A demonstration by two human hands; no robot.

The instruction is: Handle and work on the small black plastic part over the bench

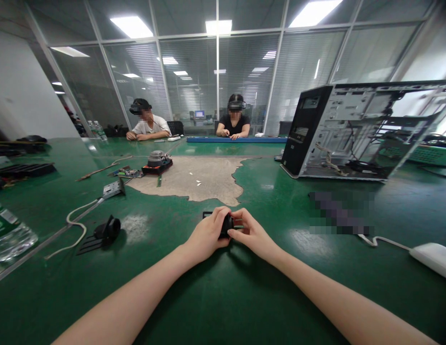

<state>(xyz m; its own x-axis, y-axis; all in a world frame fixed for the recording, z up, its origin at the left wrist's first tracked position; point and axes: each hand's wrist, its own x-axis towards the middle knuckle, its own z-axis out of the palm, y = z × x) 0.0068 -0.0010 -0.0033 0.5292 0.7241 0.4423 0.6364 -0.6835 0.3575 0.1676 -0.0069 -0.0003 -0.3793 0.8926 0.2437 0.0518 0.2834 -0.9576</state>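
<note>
A small black part (pixel 226 227) is held between my two hands, just above the green table (pixel 216 306) near the middle. My left hand (pixel 207 231) is wrapped over its left side, and a black frame-like edge sticks out beyond the knuckles. From the right, the fingers and thumb of my right hand (pixel 249 232) pinch the same part. Much of it is hidden by my fingers. Another black part with a round end and long prongs (pixel 107 230) lies on the table to the left.
An open computer case (pixel 352 134) stands at the right. A white power strip (pixel 433 258), a water bottle (pixel 9 230), a metal bracket (pixel 113 189) and a heatsink fan (pixel 157 162) lie around. Two people (pixel 149 122) sit across the table.
</note>
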